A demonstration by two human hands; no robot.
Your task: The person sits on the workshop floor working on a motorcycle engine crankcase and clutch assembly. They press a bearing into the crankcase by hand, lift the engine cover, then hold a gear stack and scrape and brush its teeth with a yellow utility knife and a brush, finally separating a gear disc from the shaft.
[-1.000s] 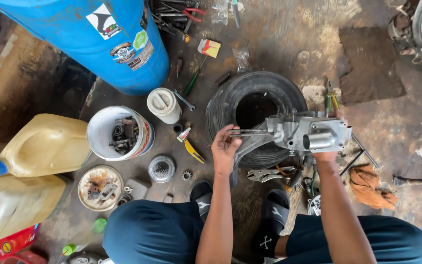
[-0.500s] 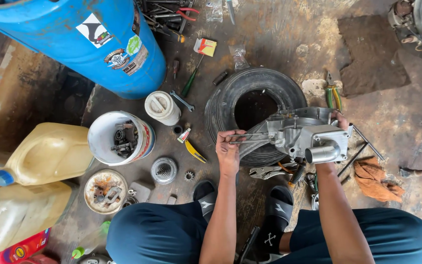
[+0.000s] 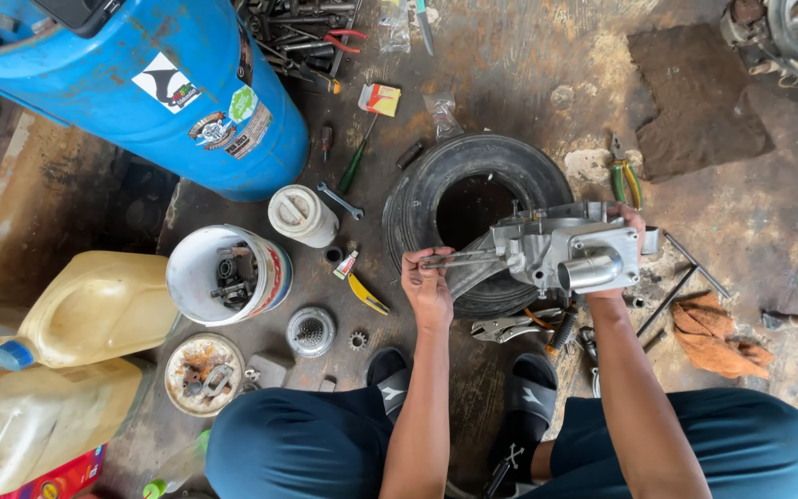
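I hold a grey metal engine casing [image 3: 561, 249] above a small black tyre [image 3: 436, 199] that lies flat on the floor. My right hand [image 3: 622, 242] grips the casing from its far right side. My left hand [image 3: 427, 280] is closed on thin metal rods [image 3: 459, 260] that stick out of the casing's left end. A short shiny tube on the casing's front faces me.
A blue barrel [image 3: 154, 88] lies at the upper left. A white bucket of parts [image 3: 225, 274], a white lidded tub [image 3: 301, 215], a rusty tin [image 3: 203, 373], yellow jerrycans [image 3: 94, 310], locking pliers [image 3: 510, 327], green-handled pliers [image 3: 626, 177] and an orange rag [image 3: 711, 337] surround my feet.
The view has shifted slightly and the casing has turned a little in my hands. Both hands keep their grip.
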